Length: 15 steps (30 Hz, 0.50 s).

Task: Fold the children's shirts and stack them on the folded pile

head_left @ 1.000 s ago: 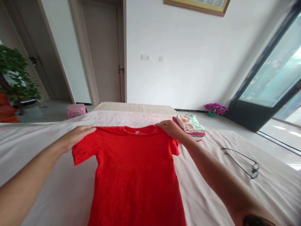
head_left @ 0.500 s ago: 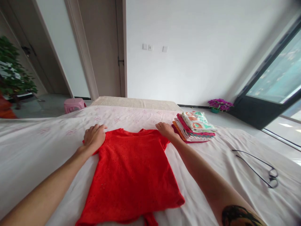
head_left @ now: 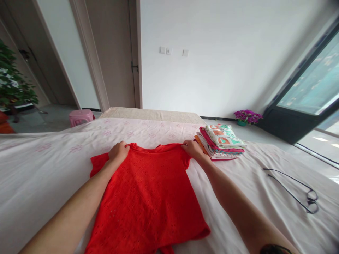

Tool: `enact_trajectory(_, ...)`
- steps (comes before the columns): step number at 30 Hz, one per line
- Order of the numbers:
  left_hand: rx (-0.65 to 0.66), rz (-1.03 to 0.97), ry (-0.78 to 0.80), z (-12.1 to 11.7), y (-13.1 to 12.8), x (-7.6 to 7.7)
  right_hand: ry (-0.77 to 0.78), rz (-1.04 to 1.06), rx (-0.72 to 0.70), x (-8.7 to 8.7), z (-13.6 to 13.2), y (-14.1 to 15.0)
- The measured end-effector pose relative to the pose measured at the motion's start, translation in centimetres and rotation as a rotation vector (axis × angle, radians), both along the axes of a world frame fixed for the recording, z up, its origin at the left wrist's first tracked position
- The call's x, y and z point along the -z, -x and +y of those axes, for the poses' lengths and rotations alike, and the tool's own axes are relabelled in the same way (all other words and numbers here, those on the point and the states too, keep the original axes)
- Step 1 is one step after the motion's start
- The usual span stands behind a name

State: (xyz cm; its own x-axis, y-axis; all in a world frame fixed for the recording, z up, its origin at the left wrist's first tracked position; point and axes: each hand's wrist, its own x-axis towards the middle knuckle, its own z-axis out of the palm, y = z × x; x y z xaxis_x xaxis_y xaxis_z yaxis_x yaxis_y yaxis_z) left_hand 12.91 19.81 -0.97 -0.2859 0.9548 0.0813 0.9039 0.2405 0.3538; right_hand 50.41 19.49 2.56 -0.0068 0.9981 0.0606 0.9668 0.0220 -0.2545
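Note:
A red short-sleeved shirt lies flat on the bed, collar away from me. My left hand is closed on the shirt's left shoulder near the collar. My right hand pinches the right shoulder by the sleeve. Both arms stretch forward over the fabric. The left sleeve spreads out to the side of my left hand.
The bed has a pale pink sheet. A stack of folded colourful clothes sits just right of my right hand. A black wire hanger lies at the right. A pink stool, potted flowers and a plant stand beyond.
The shirt went from held up to lying flat on the bed. My left hand moved inward from the sleeve to the shoulder near the collar; the left sleeve now lies spread out.

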Motion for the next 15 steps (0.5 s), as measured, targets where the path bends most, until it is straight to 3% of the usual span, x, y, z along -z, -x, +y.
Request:
enact_trajectory(6,-0.044,-0.132,-0.035,-0.3,0.0,-0.6,0.054,0.196,0.049,0.7,0.2,-0.3)
enact_trajectory(9,0.006,-0.225,-0.110,-2.1,-1.2,-1.6,0.113,0.316,0.002,0.9,-0.8,1.2)
enact_trajectory(11,0.098,-0.318,-0.108,-3.9,-2.6,-2.4,0.158,0.504,-0.065,0.5,-2.3,3.3)
enact_trajectory(13,0.220,-0.625,0.015,-5.9,-4.1,-3.1,0.217,0.824,-0.181,-0.2,-4.6,6.2)
enact_trajectory(15,0.310,-1.078,0.192,-7.6,-5.5,-3.5,0.270,1.026,-0.318,-1.1,-7.5,9.4)
